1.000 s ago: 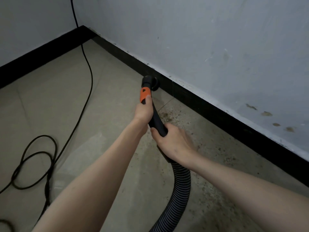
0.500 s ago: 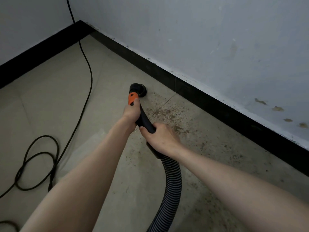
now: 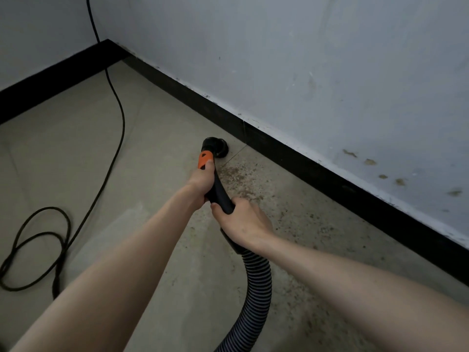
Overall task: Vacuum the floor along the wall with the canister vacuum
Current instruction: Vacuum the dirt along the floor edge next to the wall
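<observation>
Change: against 0.5 s ago, the round black suction nozzle (image 3: 215,146) sits nearer the glossy black baseboard (image 3: 279,148) and a little further toward the corner; 1 s ago it was almost at the baseboard, so the strokes run in and out along the wall.
Meaning for the task: I judge the sweep to be mid-way, since the brown gritty dirt patch (image 3: 238,177) just right of the left hand's fingers is not yet lifted.
Left hand (image 3: 201,180): wrapped tight round the curved black plastic wand (image 3: 219,191), thumb resting on its orange plastic collar (image 3: 204,160).
Right hand (image 3: 242,222): fingers clamped round the lower wand, just behind the left hand and close to it.
Nozzle position: just ahead of the left fingers, on the floor, near the baseboard; contact with it cannot be told.
Hose: ribbed grey-and-black flexible hose (image 3: 256,283) curves down from the right wrist out of view.
Floor: matte beige tiled floor (image 3: 157,138), smooth left of the fingers, speckled with grit to their right.
Wall: pale blue painted wall (image 3: 330,72), scuffed, with brownish stains.
Cable: thin black power cable (image 3: 119,138), looped well left of both hands.
</observation>
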### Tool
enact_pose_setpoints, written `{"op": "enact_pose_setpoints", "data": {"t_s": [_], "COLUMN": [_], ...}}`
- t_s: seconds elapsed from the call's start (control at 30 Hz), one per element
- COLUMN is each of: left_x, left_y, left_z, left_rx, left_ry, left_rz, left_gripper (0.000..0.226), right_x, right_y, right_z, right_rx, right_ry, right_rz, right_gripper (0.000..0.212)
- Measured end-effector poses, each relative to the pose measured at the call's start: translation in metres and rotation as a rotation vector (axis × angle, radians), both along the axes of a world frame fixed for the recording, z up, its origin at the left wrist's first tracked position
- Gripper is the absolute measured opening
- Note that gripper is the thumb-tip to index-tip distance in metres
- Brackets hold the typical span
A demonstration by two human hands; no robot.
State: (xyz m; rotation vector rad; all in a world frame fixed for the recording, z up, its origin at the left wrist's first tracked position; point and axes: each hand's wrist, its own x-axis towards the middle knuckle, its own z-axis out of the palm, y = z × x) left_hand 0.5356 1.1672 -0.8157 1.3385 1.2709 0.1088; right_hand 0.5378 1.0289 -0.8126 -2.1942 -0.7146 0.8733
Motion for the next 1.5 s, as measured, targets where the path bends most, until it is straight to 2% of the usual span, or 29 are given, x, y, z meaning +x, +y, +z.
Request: {"op": "enact_pose_setpoints", "data": {"t_s": [0.37,0.67,0.93,1.13,1.5], "left_x": [0.019,0.029,0.023,-0.007,-0.041], "left_y": [-0.025,0.003,0.053,0.067,0.04], "left_z": [-0.006,-0.016,-0.014,-0.017,-0.014], "left_rx": [0.028,0.138,0.23,0.2,0.059], "left_ry": [0.025,0.058,0.094,0.121,0.01], "left_rz": [-0.115,-0.124,-0.023,0.036,0.114], "left_gripper": [0.042,0.04,0.039,0.036,0.038], "right_x": [0.006,0.015,0.025,0.013,-0.007], "right_y": [-0.026,0.004,0.056,0.067,0.038], "right_z": [-0.008,-0.026,-0.031,-0.039,-0.023], "right_rx": [-0.014,0.065,0.144,0.159,0.081], "right_ry": [-0.043,0.043,0.148,0.131,0.057], "right_rz": [-0.079,-0.078,0.033,0.138,0.205], "right_gripper": [0.037,0.035,0.03,0.034,0.037]}}
